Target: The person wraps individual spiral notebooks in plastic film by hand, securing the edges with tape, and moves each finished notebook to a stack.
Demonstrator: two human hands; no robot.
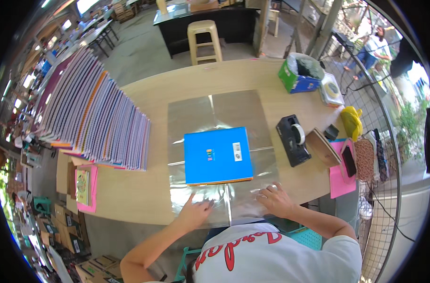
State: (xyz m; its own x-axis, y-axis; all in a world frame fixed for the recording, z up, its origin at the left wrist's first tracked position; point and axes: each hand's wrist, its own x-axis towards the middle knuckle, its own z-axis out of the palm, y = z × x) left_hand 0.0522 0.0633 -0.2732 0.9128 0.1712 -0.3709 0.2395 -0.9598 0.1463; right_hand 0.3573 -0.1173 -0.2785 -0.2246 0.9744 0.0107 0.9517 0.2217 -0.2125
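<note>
A blue-covered book (pixel 217 155) lies flat on a large clear plastic sheet (pixel 191 113), with a small white barcode label toward its right side. Orange-brown shows along the book's near edge. Just below that edge, my left hand (pixel 194 213) rests over the near part of the sheet, index finger stretched toward the book. My right hand (pixel 275 200) touches the sheet's near right part, its fingers spread and slightly bent. Neither hand touches the book. The sheet is shiny and creased and reaches the table's near edge.
A tall stack of spiral-bound notebooks (pixel 97 113) leans at the left. On the right stand a black tape dispenser (pixel 293 141), a green and blue box (pixel 300 73), a yellow pouch (pixel 351 122) and a phone (pixel 349 160). A wire mesh fence (pixel 377 198) borders the right side.
</note>
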